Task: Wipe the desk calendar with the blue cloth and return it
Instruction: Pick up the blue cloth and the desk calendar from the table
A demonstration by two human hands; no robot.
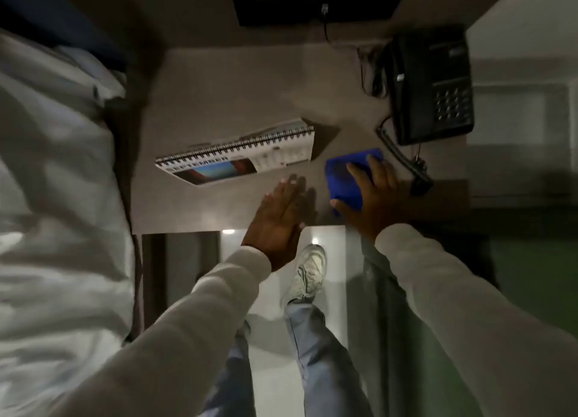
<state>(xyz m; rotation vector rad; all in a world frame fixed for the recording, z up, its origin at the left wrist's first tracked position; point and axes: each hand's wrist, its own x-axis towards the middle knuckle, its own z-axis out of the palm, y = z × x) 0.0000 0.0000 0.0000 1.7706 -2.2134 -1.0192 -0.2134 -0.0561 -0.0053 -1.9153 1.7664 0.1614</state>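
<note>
Desk calendar (237,155) sits on the bench (219,88), long axis about 8-to-2 o'clock, at 11 o'clock from the nearer left hand (278,216), flat with fingers together; right hand (377,194), spread, presses the blue cloth (344,179) at 3 o'clock.

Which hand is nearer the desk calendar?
Left. The left hand lies flat just short of the desk calendar; the right hand rests on the blue cloth off its right end.
</note>
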